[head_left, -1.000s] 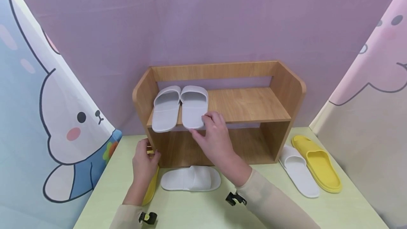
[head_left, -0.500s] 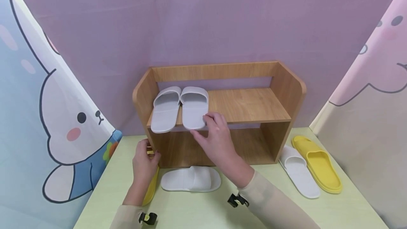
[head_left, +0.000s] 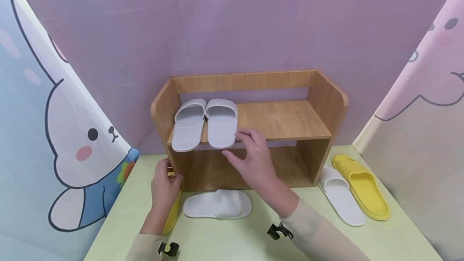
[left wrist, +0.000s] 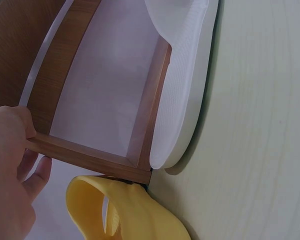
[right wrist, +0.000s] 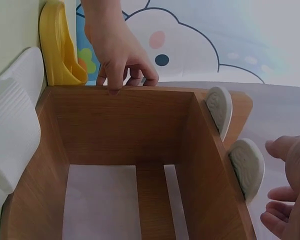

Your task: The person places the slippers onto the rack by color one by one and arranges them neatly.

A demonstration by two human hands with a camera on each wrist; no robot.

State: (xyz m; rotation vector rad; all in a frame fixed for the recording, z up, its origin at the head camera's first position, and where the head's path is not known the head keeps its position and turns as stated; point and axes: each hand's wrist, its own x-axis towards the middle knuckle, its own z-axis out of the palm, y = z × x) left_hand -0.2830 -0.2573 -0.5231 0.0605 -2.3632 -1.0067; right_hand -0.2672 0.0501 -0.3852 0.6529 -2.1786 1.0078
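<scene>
A wooden shoe rack (head_left: pixel 282 120) holds two white slippers side by side at the left of its top shelf, the left slipper (head_left: pixel 188 132) and the right slipper (head_left: pixel 222 128). Both soles jut slightly past the shelf's front edge. My left hand (head_left: pixel 163 184) grips the rack's left side panel, thumb on the front edge and fingers around the outside, as the left wrist view also shows. My right hand (head_left: pixel 256 158) is beside the right slipper's front end, thumb and fingers spread apart. In the right wrist view a gap separates that hand (right wrist: pixel 295 185) from the slipper.
A white slipper (head_left: pixel 217 204) lies sideways before the rack. Partly hidden by the left arm is a yellow slipper (head_left: pixel 172 216). On the right lie another white slipper (head_left: pixel 342 196) and a yellow slipper (head_left: pixel 364 188). Purple cloth (head_left: pixel 246 23) hangs behind the rack.
My right hand has drawn back slightly to the right, letting go of the right slipper's front end. The left hand stays on the rack's side panel.
</scene>
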